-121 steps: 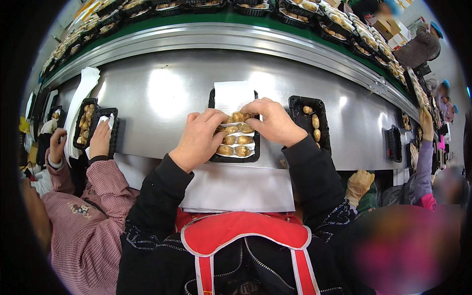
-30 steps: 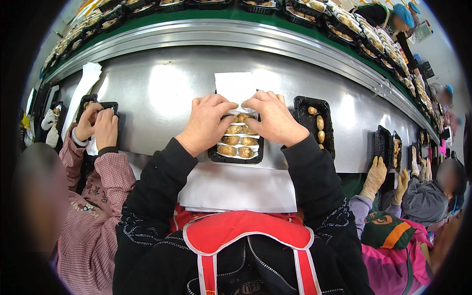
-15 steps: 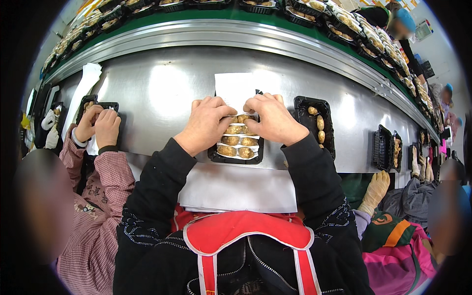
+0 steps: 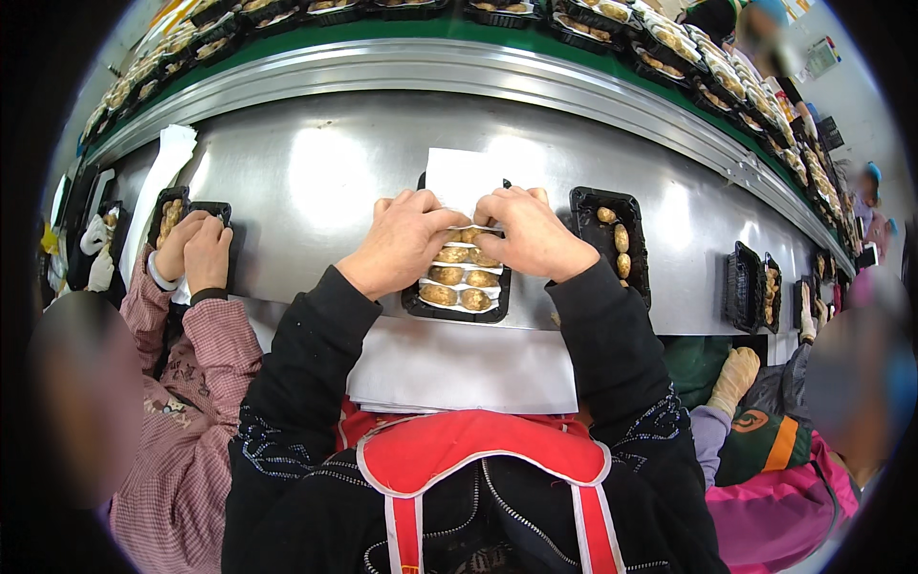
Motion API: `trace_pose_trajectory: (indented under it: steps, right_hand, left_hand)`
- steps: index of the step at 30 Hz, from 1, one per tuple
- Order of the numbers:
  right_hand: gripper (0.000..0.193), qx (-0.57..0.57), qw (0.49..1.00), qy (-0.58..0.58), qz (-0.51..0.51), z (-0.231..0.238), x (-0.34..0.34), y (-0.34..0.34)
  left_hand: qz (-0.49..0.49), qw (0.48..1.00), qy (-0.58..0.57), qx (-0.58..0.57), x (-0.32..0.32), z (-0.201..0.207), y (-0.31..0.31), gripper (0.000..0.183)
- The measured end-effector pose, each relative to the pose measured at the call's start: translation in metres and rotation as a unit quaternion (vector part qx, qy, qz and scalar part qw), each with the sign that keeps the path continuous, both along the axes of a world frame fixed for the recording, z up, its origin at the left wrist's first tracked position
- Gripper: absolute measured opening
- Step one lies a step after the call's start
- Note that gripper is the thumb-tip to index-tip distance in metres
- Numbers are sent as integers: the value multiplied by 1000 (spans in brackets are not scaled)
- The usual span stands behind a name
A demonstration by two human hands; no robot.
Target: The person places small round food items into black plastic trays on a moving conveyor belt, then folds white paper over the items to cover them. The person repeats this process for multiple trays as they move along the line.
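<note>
Before me on the steel table lies a black plastic tray point(image 4: 409, 304). Rows of small brown-yellow oval pieces point(image 4: 446, 275), potato-like in look, fill its near part, with folds of white paper point(image 4: 448, 147) between the rows. The paper's free end stands up beyond my hands. My left hand point(image 4: 406, 239) is closed in a pinch on the paper's fold at the tray's left side. Opposite it, my right hand point(image 4: 535, 234) pinches the same fold from the right. My fingers partly hide the farthest row of pieces.
Right of my hands stands another black tray point(image 4: 643, 215) with loose oval pieces. A stack of white paper point(image 4: 459, 368) lies at my front. Co-worker's hands point(image 4: 201, 251) work over trays at left; a gloved hand point(image 4: 734, 378) rests at right. Filled trays point(image 4: 330, 8) line a green belt behind a metal rail.
The paper's free end has shifted slightly right and down. My hands stay almost in place, close together over the tray. At right, the co-worker's gloved hand has curled and moved slightly.
</note>
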State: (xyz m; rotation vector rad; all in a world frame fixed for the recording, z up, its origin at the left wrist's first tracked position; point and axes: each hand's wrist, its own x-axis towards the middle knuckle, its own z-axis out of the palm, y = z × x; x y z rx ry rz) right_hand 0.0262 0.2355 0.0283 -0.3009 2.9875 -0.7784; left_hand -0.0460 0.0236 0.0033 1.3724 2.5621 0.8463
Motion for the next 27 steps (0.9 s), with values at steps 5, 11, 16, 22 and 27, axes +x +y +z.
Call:
trace_pose_trajectory:
  steps: [5,11,16,22,27]
  right_hand:
    - [14,-4,1000,-2,-4,-5,-3,-2]
    - [13,-16,996,92,-14,-14,9,7]
    - [8,8,931,264,-251,3,48,99]
    - [16,260,905,187,-279,-18,103,140]
    - [25,307,891,198,-270,-46,96,121]
  left_hand:
    - [13,1000,-2,3,0,-1,-3,22]
    - [5,1000,4,0,0,5,2,22]
    - [5,1000,-3,3,2,1,2,22]
    - [11,1000,-2,-6,2,2,0,23]
    - [4,1000,7,-7,3,6,-1,23]
